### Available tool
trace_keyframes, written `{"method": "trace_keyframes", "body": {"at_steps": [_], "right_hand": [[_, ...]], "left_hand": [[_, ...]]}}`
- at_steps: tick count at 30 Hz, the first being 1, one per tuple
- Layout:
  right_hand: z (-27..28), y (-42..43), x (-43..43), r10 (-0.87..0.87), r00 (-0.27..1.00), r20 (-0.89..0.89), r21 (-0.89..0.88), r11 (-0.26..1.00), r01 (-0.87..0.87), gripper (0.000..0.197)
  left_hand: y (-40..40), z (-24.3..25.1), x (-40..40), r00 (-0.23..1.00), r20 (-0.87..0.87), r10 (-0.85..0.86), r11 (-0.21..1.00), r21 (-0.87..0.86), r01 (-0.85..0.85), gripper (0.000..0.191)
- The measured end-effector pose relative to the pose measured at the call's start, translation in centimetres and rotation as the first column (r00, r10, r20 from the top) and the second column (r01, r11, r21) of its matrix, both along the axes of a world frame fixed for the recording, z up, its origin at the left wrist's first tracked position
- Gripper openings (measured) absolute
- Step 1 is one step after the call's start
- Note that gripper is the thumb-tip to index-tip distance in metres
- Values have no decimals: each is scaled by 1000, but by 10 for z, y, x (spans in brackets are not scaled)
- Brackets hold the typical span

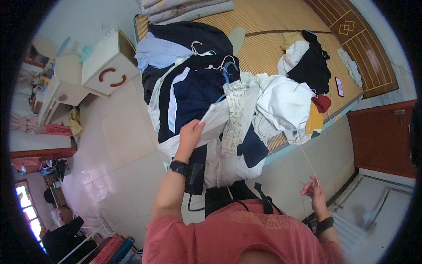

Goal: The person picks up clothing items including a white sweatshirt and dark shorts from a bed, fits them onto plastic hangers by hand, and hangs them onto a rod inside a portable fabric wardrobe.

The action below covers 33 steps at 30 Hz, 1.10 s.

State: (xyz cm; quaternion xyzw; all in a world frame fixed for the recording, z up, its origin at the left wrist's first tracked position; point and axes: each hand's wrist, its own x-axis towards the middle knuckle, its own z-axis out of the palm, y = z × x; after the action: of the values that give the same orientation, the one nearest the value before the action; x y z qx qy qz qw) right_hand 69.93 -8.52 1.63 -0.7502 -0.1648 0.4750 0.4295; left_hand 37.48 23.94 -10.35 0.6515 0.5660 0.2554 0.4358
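My left hand point(192, 134) grips the edge of a white garment point(214, 120) with a printed strip of lettering down its front. A blue clothes hanger point(226, 74) shows at its collar. Under and behind it lies a navy jacket point(194, 95) with a white stripe, on a pile of dark and light clothes. My right hand point(313, 189) is held out over the floor at the right, its fingers curled around a thin pale cord point(306, 158) that runs up to the bed edge. A bunched white garment point(283, 100) lies beside the pile.
The clothes lie on a bed with a bamboo mat point(263, 19). A black garment point(311, 67), a phone point(339, 87) and folded quilts point(194, 10) are on it. A white cabinet point(108, 66) stands at the left, a brown door point(382, 138) at the right.
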Motion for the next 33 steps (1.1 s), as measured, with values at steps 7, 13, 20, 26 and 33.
{"method": "trace_keyframes", "body": {"at_steps": [7, 13, 20, 26, 33], "right_hand": [[18, 14, 19, 45, 999, 20, 15, 999, -46, 35], [79, 57, 28, 232, 971, 65, 115, 964, -238, 41], [76, 112, 46, 206, 970, 126, 451, 859, -241, 38], [22, 149, 66, 172, 981, 92, 323, 927, -192, 44], [1, 162, 19, 534, 799, 278, 328, 729, -601, 40]], "left_hand": [[-23, 92, -67, 896, 318, 309, 936, 68, -347, 15], [-47, 174, -94, 840, 355, 411, 790, 321, -522, 16], [-74, 224, -120, 802, 484, 349, 710, 422, -564, 13], [-102, 252, -128, 767, 500, 401, 631, 456, -627, 13], [-140, 256, -78, 841, 412, 352, 802, 329, -498, 12]]}}
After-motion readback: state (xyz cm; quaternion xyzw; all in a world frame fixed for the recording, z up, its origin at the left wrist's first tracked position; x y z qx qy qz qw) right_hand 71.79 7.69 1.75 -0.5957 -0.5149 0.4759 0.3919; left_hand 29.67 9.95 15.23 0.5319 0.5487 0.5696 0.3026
